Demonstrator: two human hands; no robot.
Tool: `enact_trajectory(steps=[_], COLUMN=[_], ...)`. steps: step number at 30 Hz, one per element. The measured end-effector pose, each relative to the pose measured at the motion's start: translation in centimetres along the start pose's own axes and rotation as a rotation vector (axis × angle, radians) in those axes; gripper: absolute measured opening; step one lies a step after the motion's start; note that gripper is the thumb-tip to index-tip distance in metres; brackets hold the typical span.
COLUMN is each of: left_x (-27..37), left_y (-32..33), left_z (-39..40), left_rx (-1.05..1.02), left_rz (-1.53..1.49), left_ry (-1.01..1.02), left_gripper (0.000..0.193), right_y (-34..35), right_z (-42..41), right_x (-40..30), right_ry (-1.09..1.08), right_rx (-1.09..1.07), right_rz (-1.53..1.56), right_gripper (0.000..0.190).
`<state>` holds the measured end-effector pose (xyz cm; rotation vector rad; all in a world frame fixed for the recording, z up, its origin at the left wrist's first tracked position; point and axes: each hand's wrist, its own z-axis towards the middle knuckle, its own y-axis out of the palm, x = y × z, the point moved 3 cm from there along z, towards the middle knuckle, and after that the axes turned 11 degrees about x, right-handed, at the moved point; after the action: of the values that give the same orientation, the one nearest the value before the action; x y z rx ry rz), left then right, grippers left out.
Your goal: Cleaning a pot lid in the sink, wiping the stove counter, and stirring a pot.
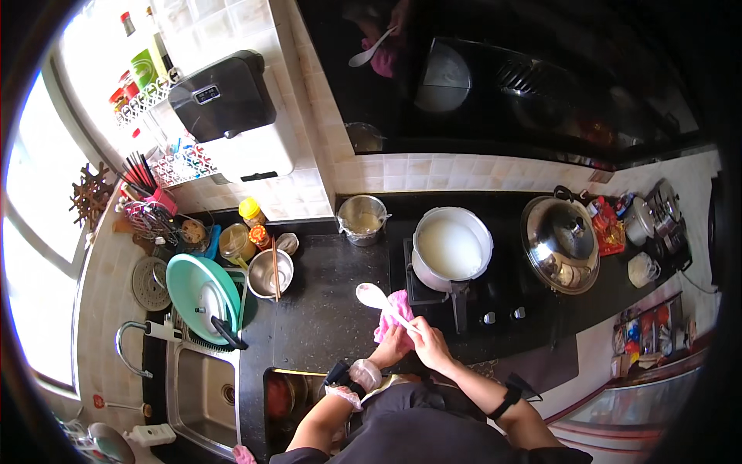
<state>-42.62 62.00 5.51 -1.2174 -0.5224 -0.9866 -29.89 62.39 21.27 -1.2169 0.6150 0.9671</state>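
My right hand (430,346) is closed around the handle of a white serving spoon (373,296), whose bowl points up and to the left. Beneath the spoon, my left hand (394,348) holds a pink cloth (400,304) at the counter's front side. The cloth lies close to the near left corner of the stove. Just beyond it, an uncovered metal pot (432,278) with a dark handle stands on the left burner, with white liquid inside. Under my left fingers the exact grip is partly hidden.
A large lidded wok (559,243) sits on the right burner. Behind the counter's middle stands a metal container (362,220). Chopsticks (276,269) rest across a steel bowl (261,278), near a green basin (203,296) beside the sink (203,394). The pot's handle (459,310) juts towards me.
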Motion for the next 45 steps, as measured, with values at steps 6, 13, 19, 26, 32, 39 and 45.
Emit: enact_trajectory(steps=[6,13,19,26,32,39,45], left_x=[3.1,1.3,0.9,1.2,-0.6,-1.8,-3.5], left_y=[-2.4,-2.8,-2.4,-2.2,-1.3,-0.9,0.4], left_z=[-0.1,0.4,0.4,0.9,0.1,0.3,1.4], left_rx=[0.107,-0.025,-0.069,-0.192,-0.177,-0.201,-0.411], left_rz=[0.166,0.332,0.388,0.410,0.521,0.482,0.363], left_ry=[-0.267,-0.119,-0.077,-0.125,0.026,0.144,-0.015], left_gripper=[0.064,0.067,0.068,0.067,0.063,0.070,0.078], right_y=[4.4,5.5,5.5,5.2,4.4,-6.2,-19.8], right_z=[0.2,0.0,-0.2,-0.8,-1.7,-6.9,-19.1], right_x=[8.1,9.9,9.8,11.2,11.9,13.9,29.2], right_ry=[0.127,0.367,0.324,0.208,0.149,0.259,0.904], right_rx=[0.070,0.019,0.113,0.132,0.191,0.555,1.074], right_rz=[-0.106,-0.191,-0.187,-0.317,-0.271,-0.251,-0.453], right_gripper=[0.014,0.020,0.014,0.015,0.013,0.010,0.014])
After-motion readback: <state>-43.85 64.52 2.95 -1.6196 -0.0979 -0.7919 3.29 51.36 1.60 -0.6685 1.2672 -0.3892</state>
